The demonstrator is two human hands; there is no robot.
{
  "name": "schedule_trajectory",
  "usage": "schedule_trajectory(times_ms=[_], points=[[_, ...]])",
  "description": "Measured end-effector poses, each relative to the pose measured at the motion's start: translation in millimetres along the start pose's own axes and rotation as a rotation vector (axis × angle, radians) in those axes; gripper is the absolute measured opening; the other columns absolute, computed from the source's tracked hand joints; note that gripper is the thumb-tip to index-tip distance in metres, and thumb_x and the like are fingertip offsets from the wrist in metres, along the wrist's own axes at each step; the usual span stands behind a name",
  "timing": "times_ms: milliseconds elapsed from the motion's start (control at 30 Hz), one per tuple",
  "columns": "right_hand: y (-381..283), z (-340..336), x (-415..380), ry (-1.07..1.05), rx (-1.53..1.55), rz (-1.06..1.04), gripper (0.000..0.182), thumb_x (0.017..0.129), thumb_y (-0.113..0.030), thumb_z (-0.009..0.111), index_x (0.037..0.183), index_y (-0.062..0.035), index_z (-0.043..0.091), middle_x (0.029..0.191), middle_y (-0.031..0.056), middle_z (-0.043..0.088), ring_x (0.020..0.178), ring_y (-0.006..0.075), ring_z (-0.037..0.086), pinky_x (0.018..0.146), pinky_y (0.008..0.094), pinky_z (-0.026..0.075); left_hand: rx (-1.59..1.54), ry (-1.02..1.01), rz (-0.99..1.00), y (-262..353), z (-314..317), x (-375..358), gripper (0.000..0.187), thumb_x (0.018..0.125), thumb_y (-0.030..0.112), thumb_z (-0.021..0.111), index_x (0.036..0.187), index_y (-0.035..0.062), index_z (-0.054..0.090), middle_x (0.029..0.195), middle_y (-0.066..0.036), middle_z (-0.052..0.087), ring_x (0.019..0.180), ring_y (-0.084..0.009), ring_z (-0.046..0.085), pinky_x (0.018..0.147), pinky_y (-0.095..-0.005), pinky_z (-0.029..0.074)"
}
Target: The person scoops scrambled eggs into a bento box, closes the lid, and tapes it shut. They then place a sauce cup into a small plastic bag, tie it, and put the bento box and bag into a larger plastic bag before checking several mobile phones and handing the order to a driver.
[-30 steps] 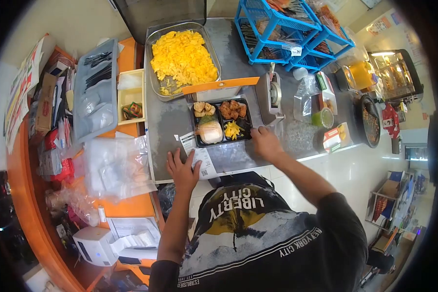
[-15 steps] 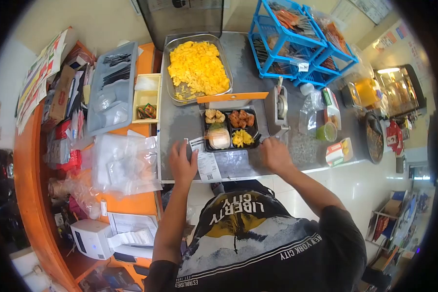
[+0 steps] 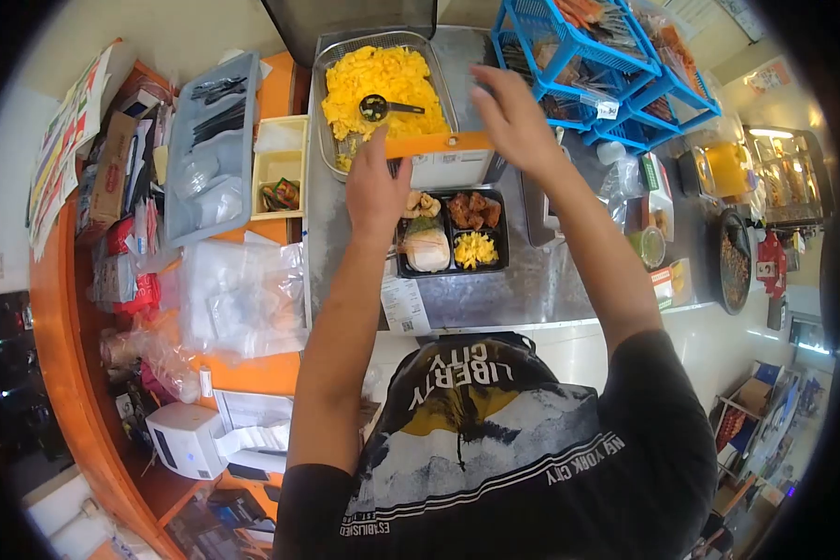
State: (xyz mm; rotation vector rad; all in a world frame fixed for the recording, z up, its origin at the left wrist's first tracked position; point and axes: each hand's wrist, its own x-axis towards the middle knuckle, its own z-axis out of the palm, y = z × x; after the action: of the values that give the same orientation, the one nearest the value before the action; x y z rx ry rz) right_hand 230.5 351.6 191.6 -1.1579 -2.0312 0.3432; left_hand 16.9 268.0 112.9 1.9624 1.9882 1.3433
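My left hand point(image 3: 378, 187) is at the left end of an orange-edged box point(image 3: 439, 144), thumb apart from the fingers. My right hand point(image 3: 513, 121) hangs open over the box's right end, fingers spread. Below them, a black compartment tray point(image 3: 453, 271) holds rice point(image 3: 427, 250), browned meat pieces point(image 3: 474, 211), yellow egg point(image 3: 475, 249) and pale pieces partly behind my left hand. Behind the box, a clear container point(image 3: 446, 98) is full of scrambled egg point(image 3: 378, 70). A small black scoop point(image 3: 373, 108) with green bits shows over the egg.
Blue tiered baskets point(image 3: 579, 70) stand at the back right. Bottles, a green cup point(image 3: 648, 245) and a black pan point(image 3: 734, 261) are farther right. A grey tray of cutlery point(image 3: 217, 140), plastic bags point(image 3: 238, 289) and a white printer point(image 3: 185, 439) are on the left. A paper slip point(image 3: 403, 303) lies by the food tray.
Both hands have moved up and away from the sides of the food tray to the orange-edged box. The box sits farther back in view, and a black scoop now shows over the egg.
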Motion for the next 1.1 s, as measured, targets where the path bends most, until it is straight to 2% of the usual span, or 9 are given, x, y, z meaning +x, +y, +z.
schedule_trajectory(times_ms=[133, 233, 333, 500, 700, 833, 933, 1033, 1100], points=[[18.4, 2.0, -91.9, 0.243, 0.081, 0.073, 0.050, 0.089, -0.014, 0.071, 0.132, 0.0008, 0.052, 0.125, 0.0206, 0.057, 0.119, 0.0376, 0.056, 0.104, 0.0446, 0.043, 0.062, -0.107, 0.001, 3.7, -4.1, 7.1, 0.047, 0.087, 0.018, 0.067, 0.133, 0.0104, 0.059, 0.106, -0.020, 0.061, 0.096, -0.0397, 0.064, 0.081, -0.0476, 0.054], [19.2, 36.8, -94.3, 0.229, 0.046, 0.178, 0.059, 0.086, -0.010, 0.071, 0.139, -0.0046, 0.048, 0.128, 0.0211, 0.054, 0.115, 0.0408, 0.059, 0.099, 0.0464, 0.048, 0.076, -0.121, -0.017, 8.0, 0.5, 11.9, 0.048, 0.088, 0.016, 0.061, 0.136, 0.0125, 0.059, 0.106, -0.022, 0.060, 0.097, -0.0404, 0.064, 0.082, -0.0489, 0.055], [41.2, 44.8, -85.1, 0.138, -0.044, 0.167, 0.059, 0.087, -0.008, 0.072, 0.141, -0.0115, 0.051, 0.117, 0.0171, 0.058, 0.103, 0.0338, 0.062, 0.086, 0.0382, 0.052, 0.138, -0.192, -0.034, 4.5, 0.3, 17.7, 0.051, 0.088, 0.015, 0.059, 0.140, 0.0132, 0.057, 0.107, -0.024, 0.059, 0.098, -0.0420, 0.064, 0.084, -0.0500, 0.055], [49.1, 28.8, -81.9, 0.028, -0.022, 0.129, 0.063, 0.088, -0.002, 0.059, 0.146, -0.0249, 0.049, 0.129, 0.0249, 0.054, 0.108, 0.0468, 0.061, 0.089, 0.0490, 0.055, 0.093, -0.144, -0.001, -0.9, -1.7, 18.5, 0.051, 0.090, 0.008, 0.054, 0.141, 0.0132, 0.056, 0.117, -0.024, 0.060, 0.100, -0.0435, 0.065, 0.088, -0.0472, 0.054], [75.2, 9.3, -73.5, -0.058, 0.123, -0.013, 0.061, 0.091, 0.009, 0.048, 0.147, -0.0150, 0.049, 0.144, 0.0199, 0.052, 0.127, 0.0377, 0.057, 0.106, 0.0413, 0.047, -0.236, -0.289, -0.062, -46.9, -20.6, 22.3, 0.057, 0.093, -0.002, 0.051, 0.146, 0.0167, 0.051, 0.118, -0.018, 0.066, 0.102, -0.0340, 0.068, 0.090, -0.0389, 0.054], [76.0, -6.8, -73.8, -0.115, 0.372, 0.141, 0.058, 0.094, 0.012, 0.044, 0.148, -0.0099, 0.046, 0.149, 0.0139, 0.053, 0.137, 0.0268, 0.052, 0.110, 0.0341, 0.042, -0.327, -0.444, -0.261, -36.0, -35.0, 23.8, 0.056, 0.094, -0.005, 0.050, 0.147, 0.0137, 0.050, 0.109, -0.014, 0.069, 0.100, -0.0300, 0.069, 0.089, -0.0329, 0.052], [81.1, -12.9, -78.2, -0.141, 0.722, 0.356, 0.056, 0.097, 0.010, 0.045, 0.150, -0.0093, 0.044, 0.148, 0.0091, 0.054, 0.137, 0.0213, 0.049, 0.106, 0.0326, 0.044, -0.493, -0.372, -0.346, -29.9, -35.3, 17.4, 0.053, 0.094, -0.006, 0.050, 0.145, 0.0080, 0.051, 0.114, -0.015, 0.066, 0.102, -0.0300, 0.067, 0.089, -0.0338, 0.052], [107.7, -18.9, -88.2, -0.348, 0.465, 0.224, 0.052, 0.093, 0.011, 0.048, 0.143, -0.0070, 0.049, 0.144, 0.0132, 0.056, 0.134, 0.0255, 0.053, 0.103, 0.0352, 0.046, -0.429, -0.382, -0.091, -54.8, -23.1, 8.2, 0.051, 0.093, -0.006, 0.049, 0.143, 0.0050, 0.050, 0.119, -0.018, 0.061, 0.103, -0.0287, 0.064, 0.088, -0.0358, 0.052], [90.5, -39.3, -100.4, -0.467, 0.232, 0.211, 0.050, 0.088, 0.011, 0.052, 0.135, -0.0054, 0.052, 0.136, 0.0177, 0.059, 0.128, 0.0354, 0.056, 0.101, 0.0391, 0.048, -0.426, -0.431, -0.022, -69.1, -29.2, -10.9, 0.049, 0.093, -0.006, 0.049, 0.141, 0.0051, 0.052, 0.122, -0.019, 0.059, 0.105, -0.0275, 0.063, 0.088, -0.0364, 0.052]])
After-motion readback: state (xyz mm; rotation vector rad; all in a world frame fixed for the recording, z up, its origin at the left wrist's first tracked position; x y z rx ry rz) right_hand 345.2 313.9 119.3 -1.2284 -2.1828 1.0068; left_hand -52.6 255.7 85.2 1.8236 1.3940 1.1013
